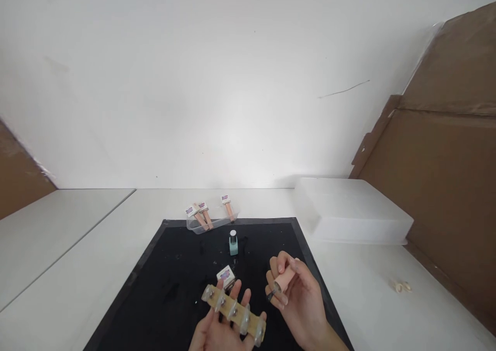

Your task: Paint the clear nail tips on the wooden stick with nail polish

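Observation:
My left hand (222, 335) holds a yellowish display strip (236, 312) with several clear, glossy nail tips set across it. The strip tilts down to the right, above the black mat. My right hand (300, 299) pinches a pink nail polish cap (284, 278), its dark brush (271, 294) pointing down and left toward the strip, apart from it. Just beyond my left fingertips is a small white square bottle (226, 276) with a purple label, its lower part hidden. Farther back stands a teal nail polish bottle (233, 244) with a white-topped dark cap.
A clear plastic tray (199, 229) at the mat's back edge holds several pink-capped bottles (228, 209). The black mat (166, 273) lies on a white table. A white box (352, 209) stands at the back right, with small cream rings (401, 287) in front. Brown cardboard (437, 185) walls the right side.

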`<state>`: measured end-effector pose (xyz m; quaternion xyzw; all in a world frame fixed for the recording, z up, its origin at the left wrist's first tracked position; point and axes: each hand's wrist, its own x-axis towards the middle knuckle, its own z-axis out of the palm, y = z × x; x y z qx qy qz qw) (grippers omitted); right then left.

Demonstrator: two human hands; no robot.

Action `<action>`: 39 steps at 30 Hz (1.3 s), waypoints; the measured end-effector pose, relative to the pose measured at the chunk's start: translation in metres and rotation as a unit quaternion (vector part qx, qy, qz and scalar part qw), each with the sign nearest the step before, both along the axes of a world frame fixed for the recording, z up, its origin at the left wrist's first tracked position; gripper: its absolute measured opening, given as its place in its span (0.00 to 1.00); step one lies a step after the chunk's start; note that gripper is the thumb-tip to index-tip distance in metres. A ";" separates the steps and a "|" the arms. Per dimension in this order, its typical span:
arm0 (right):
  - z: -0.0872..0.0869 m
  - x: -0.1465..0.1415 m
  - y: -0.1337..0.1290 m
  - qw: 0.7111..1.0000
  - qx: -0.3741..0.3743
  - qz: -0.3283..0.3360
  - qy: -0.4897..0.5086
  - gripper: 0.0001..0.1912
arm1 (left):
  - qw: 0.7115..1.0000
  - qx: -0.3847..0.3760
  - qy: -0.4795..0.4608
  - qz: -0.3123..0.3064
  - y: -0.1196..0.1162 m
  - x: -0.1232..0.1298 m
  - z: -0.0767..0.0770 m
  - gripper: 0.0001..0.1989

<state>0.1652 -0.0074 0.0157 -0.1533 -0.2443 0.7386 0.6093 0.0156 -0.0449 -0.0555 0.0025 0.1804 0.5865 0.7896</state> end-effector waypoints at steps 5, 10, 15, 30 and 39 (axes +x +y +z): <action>-0.003 0.001 0.002 1.000 0.005 0.009 -0.001 0.15 | 0.998 0.055 -0.007 0.010 0.000 0.002 -0.016 0.21; -0.003 -0.001 0.002 1.000 0.008 0.006 0.001 0.15 | 0.995 0.100 -0.018 -0.001 -0.003 0.002 -0.015 0.22; -0.003 -0.003 0.003 1.000 0.000 0.010 -0.010 0.14 | 0.994 0.095 0.054 -0.012 -0.004 0.000 -0.004 0.28; -0.004 -0.003 0.001 1.000 0.005 0.015 -0.016 0.14 | 0.991 0.116 0.047 -0.039 0.000 0.001 -0.022 0.31; -0.001 0.000 0.001 1.000 0.002 -0.002 -0.031 0.14 | 0.994 0.076 0.071 -0.025 -0.005 0.002 -0.020 0.28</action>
